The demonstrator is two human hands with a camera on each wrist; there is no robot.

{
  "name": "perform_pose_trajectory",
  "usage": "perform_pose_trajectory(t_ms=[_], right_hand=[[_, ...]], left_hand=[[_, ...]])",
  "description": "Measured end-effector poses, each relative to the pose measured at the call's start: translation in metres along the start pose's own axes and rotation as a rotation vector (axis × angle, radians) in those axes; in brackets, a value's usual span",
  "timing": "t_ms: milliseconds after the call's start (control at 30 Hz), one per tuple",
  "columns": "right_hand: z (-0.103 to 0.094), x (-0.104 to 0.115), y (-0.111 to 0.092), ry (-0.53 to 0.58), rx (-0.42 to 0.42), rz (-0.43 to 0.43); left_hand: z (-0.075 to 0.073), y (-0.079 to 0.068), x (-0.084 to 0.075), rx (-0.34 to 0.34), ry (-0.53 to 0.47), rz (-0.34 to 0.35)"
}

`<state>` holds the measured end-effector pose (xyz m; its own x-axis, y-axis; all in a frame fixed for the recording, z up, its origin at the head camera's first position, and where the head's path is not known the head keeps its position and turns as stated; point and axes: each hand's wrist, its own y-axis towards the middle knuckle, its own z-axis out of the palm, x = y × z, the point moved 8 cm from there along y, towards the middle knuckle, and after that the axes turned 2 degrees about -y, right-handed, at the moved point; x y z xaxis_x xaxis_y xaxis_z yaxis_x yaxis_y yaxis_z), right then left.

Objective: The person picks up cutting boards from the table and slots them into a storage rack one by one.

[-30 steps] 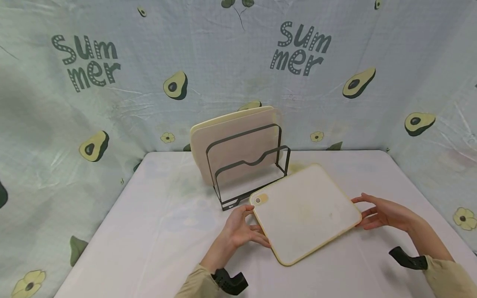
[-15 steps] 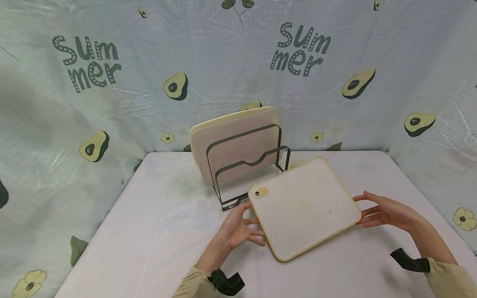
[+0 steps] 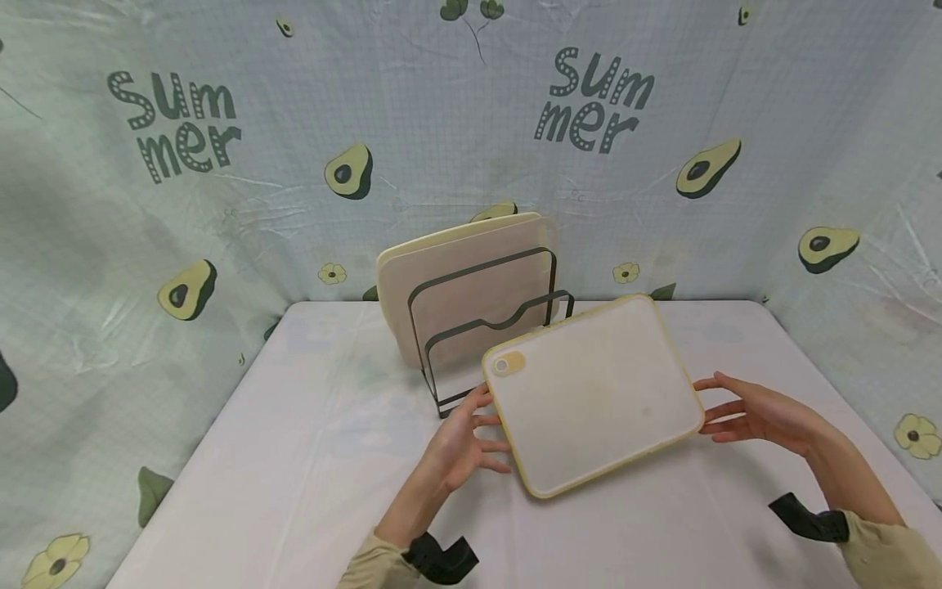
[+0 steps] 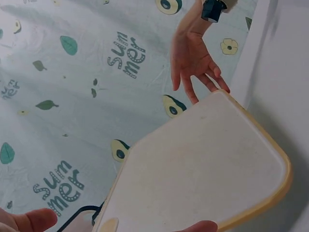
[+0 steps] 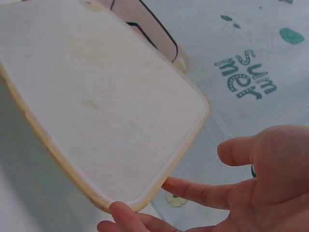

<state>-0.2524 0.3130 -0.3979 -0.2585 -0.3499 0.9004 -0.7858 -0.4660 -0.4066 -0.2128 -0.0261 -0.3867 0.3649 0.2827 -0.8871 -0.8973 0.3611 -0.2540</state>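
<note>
A white cutting board with a yellow rim and a corner hole is held tilted between the two hands, its far edge raised and overlapping the front of the rack in the head view. My left hand touches its left edge with spread fingers, the thumb side near the holed corner. At the lower right corner, the extended fingers of my right hand touch the rim. The right wrist view shows one fingertip over that corner, other fingers at the edge and the right thumb apart from the board.
A dark metal rack stands at the back of the table. Upright in it lean a pinkish board and a yellow-edged one behind. A printed cloth hangs beyond the table and along its sides.
The cutting board has risen and tilted up, moving away and slightly left toward the rack. Both hands have moved with it, the left more than the right.
</note>
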Motion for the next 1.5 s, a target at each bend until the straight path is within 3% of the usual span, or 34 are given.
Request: perform_pose_trajectory(t_ms=[167,433,633,933,1333,1500], right_hand=[[0.004,0.008,0.007,0.004,-0.047,-0.034],[0.013,0.023,0.02,0.01,-0.185,-0.07],[0.026,0.045,0.027,0.0,-0.216,-0.165],[0.042,0.067,0.042,0.054,-0.255,-0.195],[0.05,0.104,0.055,0.097,-0.282,-0.283],[0.051,0.123,0.06,0.083,-0.299,-0.307]], left_hand=[[0.0,-0.008,-0.013,-0.008,0.088,0.056],[-0.005,-0.025,-0.035,-0.096,0.207,0.109],[-0.011,-0.037,-0.057,-0.157,0.267,0.191],[-0.029,-0.04,-0.078,-0.242,0.238,0.258],[-0.042,-0.045,-0.104,-0.225,0.214,0.341],[-0.046,-0.047,-0.116,-0.256,0.179,0.368]])
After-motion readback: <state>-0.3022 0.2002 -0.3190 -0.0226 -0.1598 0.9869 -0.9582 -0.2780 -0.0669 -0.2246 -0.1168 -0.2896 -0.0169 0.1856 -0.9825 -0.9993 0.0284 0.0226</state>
